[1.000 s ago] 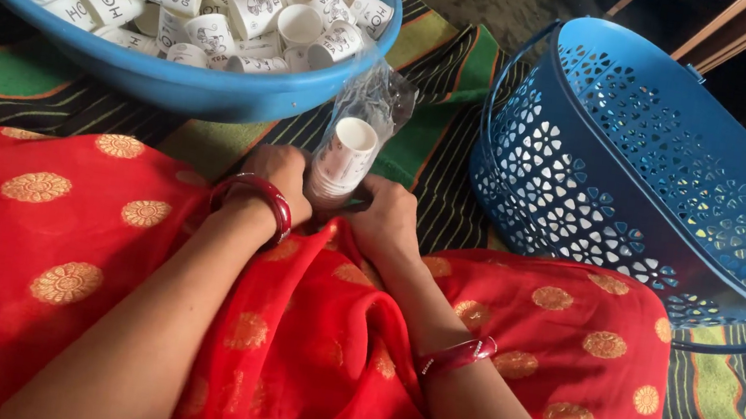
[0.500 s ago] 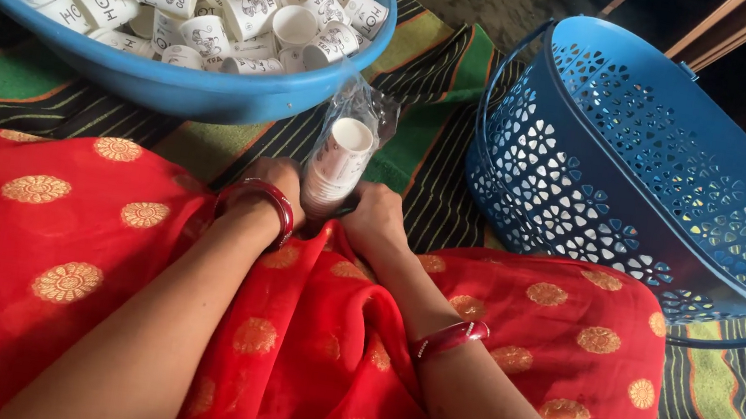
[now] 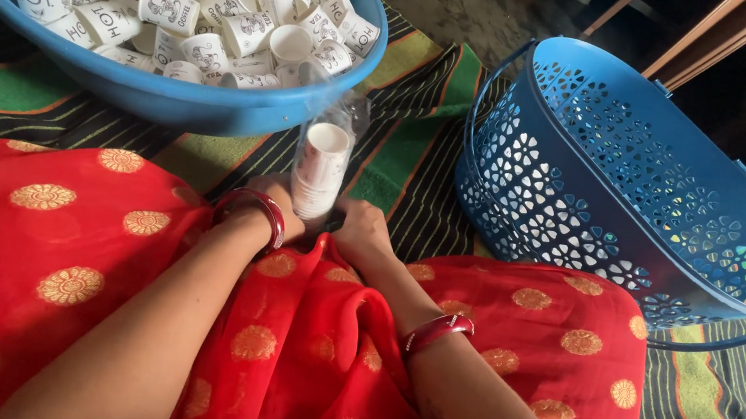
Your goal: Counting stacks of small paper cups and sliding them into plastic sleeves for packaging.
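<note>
Both hands, left hand [image 3: 283,202], right hand [image 3: 362,237], seemingly gripping bagged cup stack [image 3: 321,169]

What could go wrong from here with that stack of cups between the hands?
The stack of paper cups in its clear plastic sleeve stands tall and narrow on the soft striped mat, held only at its base by the left hand and right hand; it may tip over. The sleeve looks loose at the top, so cups might slide out. The blue tub of loose cups sits close behind and could be knocked.
</note>
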